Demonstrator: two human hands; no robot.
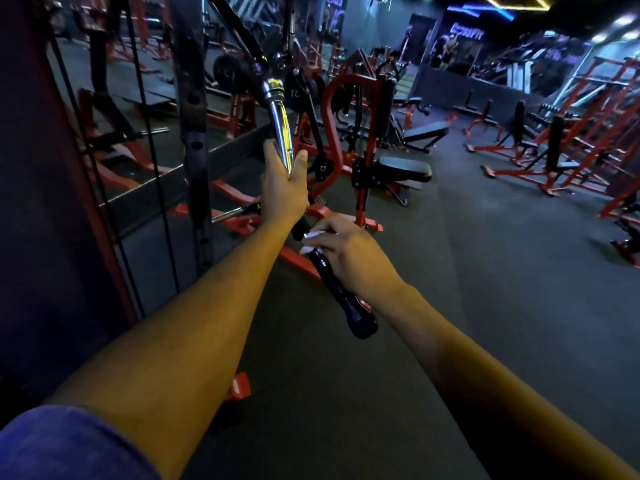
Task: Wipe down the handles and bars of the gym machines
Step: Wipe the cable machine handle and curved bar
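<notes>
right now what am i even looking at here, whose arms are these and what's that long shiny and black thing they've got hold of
This is one picture from a camera worn on a person's head, looking forward and down, so the two bare arms are the wearer's own. The setting is a dim gym with red-framed machines and a padded bench on a dark floor. The long thing is a cable-machine pull bar: a chrome shaft ending in a black rubber grip. The left hand holds the chrome part steady. The right hand presses a small white cloth against the top of the black grip, wiping it.
</notes>
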